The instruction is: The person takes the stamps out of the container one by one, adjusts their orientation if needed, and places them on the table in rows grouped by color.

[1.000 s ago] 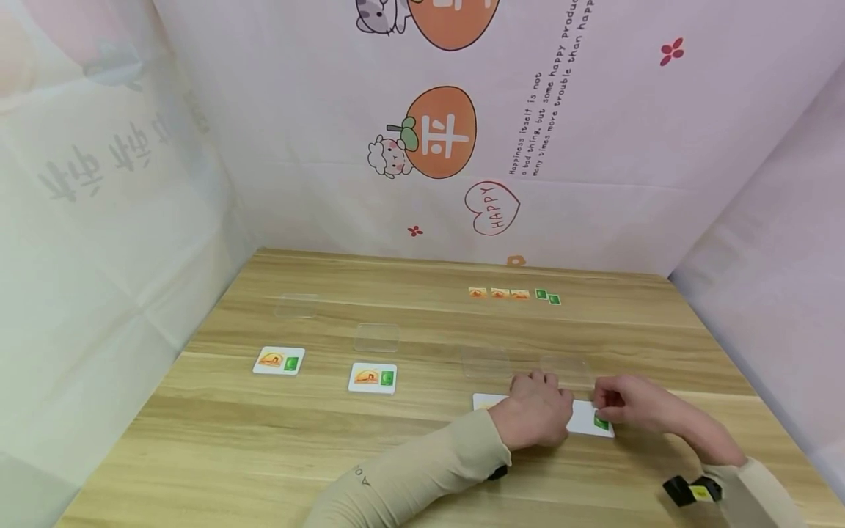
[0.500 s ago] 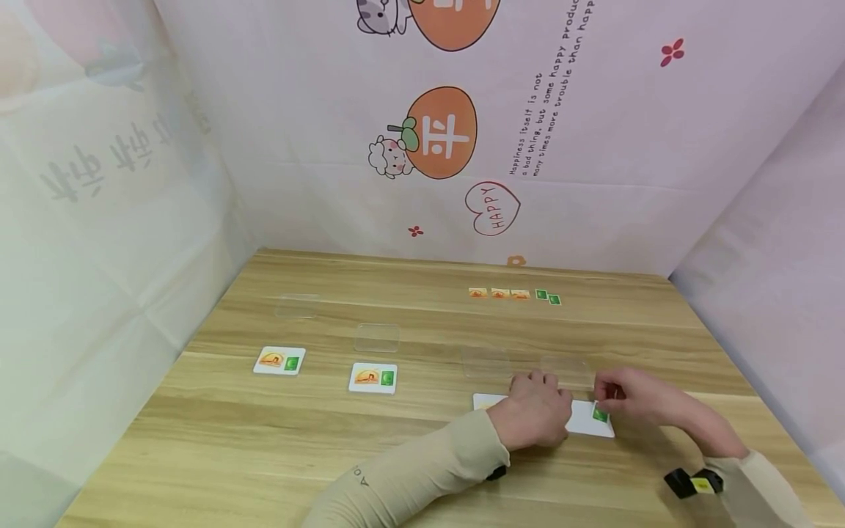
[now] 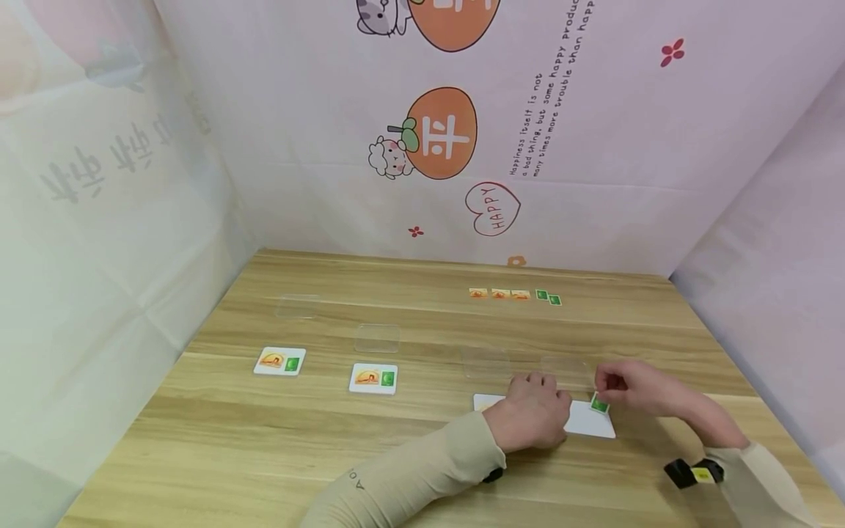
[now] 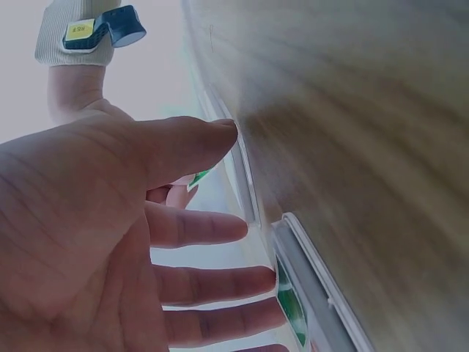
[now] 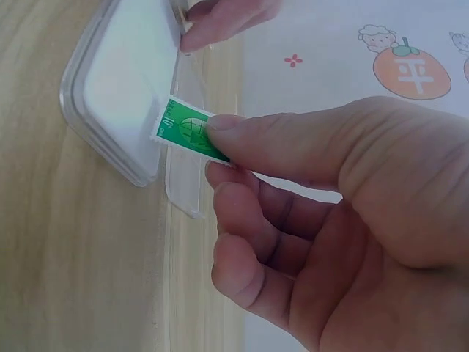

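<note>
My right hand [image 3: 643, 389] pinches a small green postage stamp [image 5: 183, 130] between thumb and forefinger. It holds the stamp over the far right corner of a shallow white-lined clear case [image 3: 590, 422]. Bent across that case and its left neighbour, my left hand [image 3: 533, 412] has its thumb at the right case's edge in the left wrist view. Its fairly straight fingers touch the neighbouring case [image 4: 311, 275], which has green and orange in it. In the head view most of this second case is hidden under the left hand.
Two white cases [image 3: 280, 361], each with an orange and a green stamp, lie to the left. Clear lids [image 3: 377, 338] lie behind the cases. Several loose orange stamps [image 3: 499, 294] and two green stamps [image 3: 549, 298] lie farther back. Patterned cloth [image 3: 317, 147] hangs behind the table.
My right hand has shifted slightly away from me, bringing the green stamp from the right case's near right side to its far right corner. My left hand stays almost still.
</note>
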`<state>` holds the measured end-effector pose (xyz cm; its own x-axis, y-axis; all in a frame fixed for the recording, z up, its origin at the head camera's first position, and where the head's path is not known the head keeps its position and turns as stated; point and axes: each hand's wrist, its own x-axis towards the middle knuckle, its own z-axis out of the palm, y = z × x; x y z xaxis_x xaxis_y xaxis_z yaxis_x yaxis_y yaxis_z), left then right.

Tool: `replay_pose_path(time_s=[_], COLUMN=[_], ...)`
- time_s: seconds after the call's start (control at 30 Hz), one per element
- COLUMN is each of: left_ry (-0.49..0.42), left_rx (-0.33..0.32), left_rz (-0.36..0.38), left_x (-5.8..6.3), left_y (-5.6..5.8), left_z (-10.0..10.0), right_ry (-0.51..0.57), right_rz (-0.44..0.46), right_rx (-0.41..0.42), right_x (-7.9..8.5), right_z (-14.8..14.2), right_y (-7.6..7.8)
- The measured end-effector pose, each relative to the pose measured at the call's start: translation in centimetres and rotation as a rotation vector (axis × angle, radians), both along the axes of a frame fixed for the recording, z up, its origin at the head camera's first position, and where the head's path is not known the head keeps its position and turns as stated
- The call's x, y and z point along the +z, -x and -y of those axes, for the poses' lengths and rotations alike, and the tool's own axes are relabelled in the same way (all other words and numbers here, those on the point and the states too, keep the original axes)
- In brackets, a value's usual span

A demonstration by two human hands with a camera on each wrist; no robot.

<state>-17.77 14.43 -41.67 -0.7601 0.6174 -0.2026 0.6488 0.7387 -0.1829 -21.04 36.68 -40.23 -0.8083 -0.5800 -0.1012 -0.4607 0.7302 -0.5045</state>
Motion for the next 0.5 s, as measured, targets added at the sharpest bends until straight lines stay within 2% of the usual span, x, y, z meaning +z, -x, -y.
replay_pose_path(time_s=[0.5], left_ry=[-0.049], left_rx=[-0.029], left_rz=[-0.004], left_x=[-0.1], left_y=[0.1], left_z=[1.0], right_ry=[0.012], right_rz=[0.008], right_rx=[-0.018], right_x=[0.1], right_z=[0.2], right_y=[1.2])
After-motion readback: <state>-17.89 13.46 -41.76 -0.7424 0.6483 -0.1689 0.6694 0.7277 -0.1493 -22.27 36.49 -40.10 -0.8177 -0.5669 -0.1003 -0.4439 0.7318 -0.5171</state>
